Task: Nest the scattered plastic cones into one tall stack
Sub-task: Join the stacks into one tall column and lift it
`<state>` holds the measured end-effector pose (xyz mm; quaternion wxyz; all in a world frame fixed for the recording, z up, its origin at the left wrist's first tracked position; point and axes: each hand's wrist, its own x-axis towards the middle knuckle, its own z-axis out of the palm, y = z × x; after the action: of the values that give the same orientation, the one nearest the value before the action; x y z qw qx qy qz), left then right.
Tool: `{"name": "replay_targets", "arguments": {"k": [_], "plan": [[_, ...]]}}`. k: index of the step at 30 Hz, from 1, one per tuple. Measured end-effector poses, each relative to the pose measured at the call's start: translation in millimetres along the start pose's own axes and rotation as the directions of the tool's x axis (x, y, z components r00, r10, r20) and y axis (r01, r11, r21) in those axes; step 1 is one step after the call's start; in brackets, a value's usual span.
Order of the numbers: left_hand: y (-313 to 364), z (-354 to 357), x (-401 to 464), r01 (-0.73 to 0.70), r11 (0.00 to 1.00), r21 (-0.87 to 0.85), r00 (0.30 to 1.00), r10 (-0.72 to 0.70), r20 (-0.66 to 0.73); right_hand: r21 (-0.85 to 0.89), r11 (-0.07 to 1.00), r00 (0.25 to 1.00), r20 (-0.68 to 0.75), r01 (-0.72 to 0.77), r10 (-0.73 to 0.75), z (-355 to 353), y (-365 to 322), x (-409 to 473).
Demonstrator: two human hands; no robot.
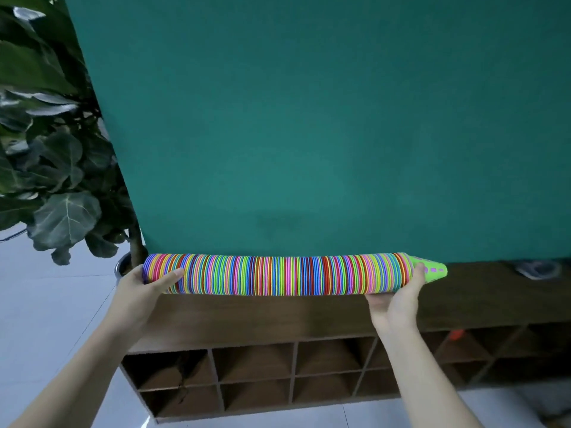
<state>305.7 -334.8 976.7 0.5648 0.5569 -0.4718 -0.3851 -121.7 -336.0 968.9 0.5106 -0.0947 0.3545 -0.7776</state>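
Here, your left hand was wrapped round the wide, open end of the stack of cones, thumb lying along its near side and fingers curled behind. Your right hand cupped the other end from beneath, palm up, thumb pressed against the last rims just short of the green tip with its purple dots. Both hands gripped the stack; neither was free.

Between them the stack lay on its side, its long axis running left to right across your view, sagging slightly upward in the middle, at the near edge of the green table top and above the dark wooden cubby shelf. Whether it rested on the table edge or hung just clear of it could not be told.

No loose cones showed on the cloth, so the nesting looked done. To stand the stack tall, the tip at your right hand would have to swing up while your left set the base down. A potted plant stood left of the table.
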Motion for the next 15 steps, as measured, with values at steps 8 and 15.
{"name": "replay_targets", "arguments": {"k": [8, 15], "plan": [[-14, 1, 13, 0.054, 0.996, 0.069, 0.998, -0.055, 0.003, -0.049, 0.992, 0.992, -0.040, -0.119, 0.117, 1, 7, 8], [-16, 34, 46, 0.073, 0.994, 0.086, 0.997, -0.070, -0.038, -0.024, 0.985, 0.985, 0.000, -0.172, 0.172, 5, 14, 65]]}}
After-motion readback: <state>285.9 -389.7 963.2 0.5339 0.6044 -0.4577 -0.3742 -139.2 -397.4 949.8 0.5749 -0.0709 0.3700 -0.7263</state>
